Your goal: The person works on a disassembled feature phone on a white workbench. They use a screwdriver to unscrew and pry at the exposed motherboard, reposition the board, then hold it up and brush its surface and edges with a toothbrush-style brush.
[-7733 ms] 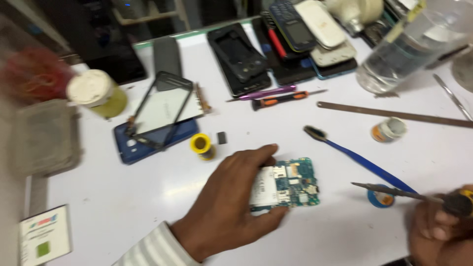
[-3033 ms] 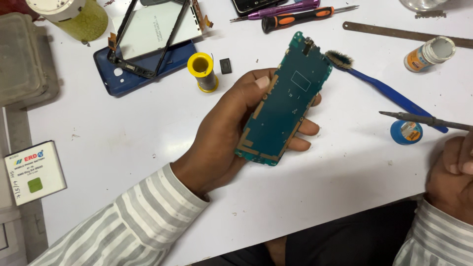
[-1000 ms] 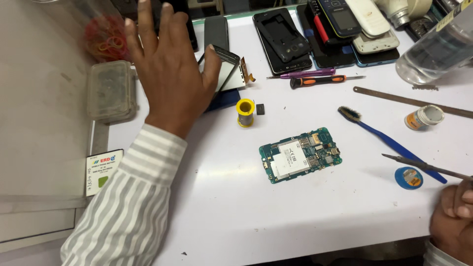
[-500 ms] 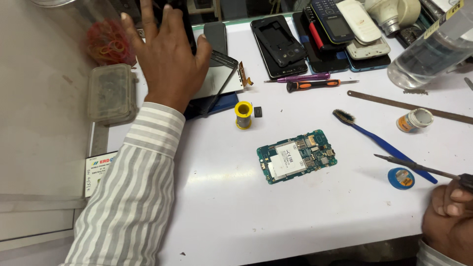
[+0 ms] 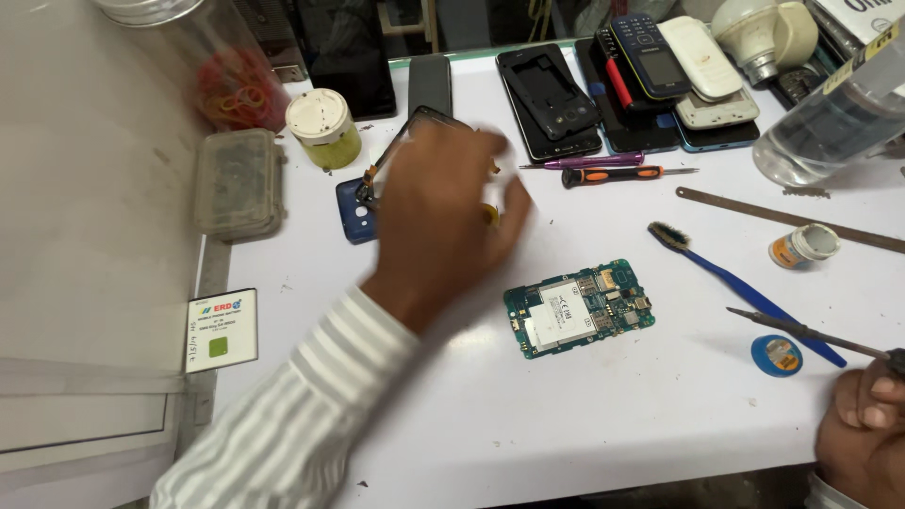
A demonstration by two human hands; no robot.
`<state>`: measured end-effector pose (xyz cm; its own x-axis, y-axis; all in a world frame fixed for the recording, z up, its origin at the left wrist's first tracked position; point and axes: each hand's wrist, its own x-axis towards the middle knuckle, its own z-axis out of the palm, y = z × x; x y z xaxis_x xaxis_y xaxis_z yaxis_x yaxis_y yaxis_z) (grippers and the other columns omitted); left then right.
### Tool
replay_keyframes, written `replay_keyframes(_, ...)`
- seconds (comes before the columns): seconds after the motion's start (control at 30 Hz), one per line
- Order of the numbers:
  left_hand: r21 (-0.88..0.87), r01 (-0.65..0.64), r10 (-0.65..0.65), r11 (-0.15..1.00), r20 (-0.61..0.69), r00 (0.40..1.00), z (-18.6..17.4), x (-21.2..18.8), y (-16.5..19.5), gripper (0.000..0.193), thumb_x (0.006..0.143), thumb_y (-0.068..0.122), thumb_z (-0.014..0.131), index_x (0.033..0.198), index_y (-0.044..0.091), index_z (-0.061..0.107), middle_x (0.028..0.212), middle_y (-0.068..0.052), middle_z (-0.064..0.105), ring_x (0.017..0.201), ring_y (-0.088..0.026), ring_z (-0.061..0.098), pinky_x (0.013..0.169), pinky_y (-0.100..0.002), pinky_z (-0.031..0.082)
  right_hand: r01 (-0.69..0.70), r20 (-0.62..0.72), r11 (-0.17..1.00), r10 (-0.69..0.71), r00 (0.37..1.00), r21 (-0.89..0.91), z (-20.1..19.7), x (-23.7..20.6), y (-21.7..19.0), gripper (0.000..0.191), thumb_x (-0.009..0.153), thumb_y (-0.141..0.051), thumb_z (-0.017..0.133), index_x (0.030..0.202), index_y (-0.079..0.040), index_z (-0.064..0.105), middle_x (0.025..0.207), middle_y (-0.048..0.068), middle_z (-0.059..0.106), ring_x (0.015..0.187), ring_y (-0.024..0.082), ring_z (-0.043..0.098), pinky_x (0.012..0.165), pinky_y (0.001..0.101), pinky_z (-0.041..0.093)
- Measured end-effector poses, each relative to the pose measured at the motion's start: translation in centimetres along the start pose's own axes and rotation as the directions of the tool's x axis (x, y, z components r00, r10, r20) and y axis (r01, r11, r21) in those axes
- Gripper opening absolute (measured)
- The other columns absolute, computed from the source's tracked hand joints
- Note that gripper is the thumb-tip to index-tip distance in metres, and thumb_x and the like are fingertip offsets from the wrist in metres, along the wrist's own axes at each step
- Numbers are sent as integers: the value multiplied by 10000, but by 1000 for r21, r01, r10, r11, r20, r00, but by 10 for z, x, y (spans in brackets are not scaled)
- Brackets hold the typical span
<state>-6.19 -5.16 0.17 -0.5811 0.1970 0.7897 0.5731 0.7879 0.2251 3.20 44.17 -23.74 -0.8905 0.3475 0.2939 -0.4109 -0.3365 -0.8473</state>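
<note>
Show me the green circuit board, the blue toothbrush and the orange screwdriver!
green circuit board (image 5: 578,308): head view, on its silver shield.
blue toothbrush (image 5: 745,291): head view, mid-handle.
orange screwdriver (image 5: 613,174): head view, on its grip.

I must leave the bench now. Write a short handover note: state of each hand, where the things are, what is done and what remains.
Left hand: blurred, above the table near the blue phone body and the display frame; whether it grips anything cannot be told.
Right hand: at the lower right edge, closed on the soldering iron, tip over the table.
Circuit board: lies flat, chip side up, free of both hands.
Blue brush and small blue tin lie to the right of it.
Done: board is out of the phone. Left: board is not back in any housing.
</note>
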Motion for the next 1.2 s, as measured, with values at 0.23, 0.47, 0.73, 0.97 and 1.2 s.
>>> replay_keyframes(0.23,-214,16,63,977,354,933,-16,-34,70,453,861,276,760,1170,-18,607,1049,-147,616,967,-296,556,848,-434,446,-84,-170,990,65,983,-110,69,-3,-31,321,1101,-74,566,800,-132,470,646,-41,453,537,29,398,572,182,336)
replay_keyframes(0.47,-234,100,15,967,447,895,-10,-46,73,658,811,313,771,1298,-55,525,1168,-187,614,1022,-310,550,865,-435,427,-67,-226,991,39,973,-114,106,-6,-50,325,1118,-116,566,801,-131,501,650,-31,486,524,36,396,506,175,295)
replay_keyframes(0.73,-298,205,-25,932,513,858,-10,-48,69,649,816,255,786,1329,-33,511,1137,-181,642,1040,-315,568,893,-445,436,-58,-165,996,45,985,-70,63,-14,-34,325,1085,-75,583,776,-117,489,610,-35,452,522,33,407,531,175,318)
replay_keyframes(0.97,-337,238,-23,911,534,845,-10,-46,69,718,803,268,773,1390,-29,484,1136,-189,638,1064,-321,575,943,-457,438,-29,-66,999,28,997,-24,37,-12,-24,276,1131,-104,568,856,-109,550,619,-23,491,538,29,448,549,168,358)
replay_keyframes(1.2,-391,263,-11,882,541,841,-11,-47,69,722,845,296,757,1429,-14,466,1175,-193,637,1113,-327,612,985,-471,449,-26,-55,999,24,998,-36,33,-13,-24,286,1120,-85,569,837,-107,529,606,-26,484,528,23,435,550,167,349)
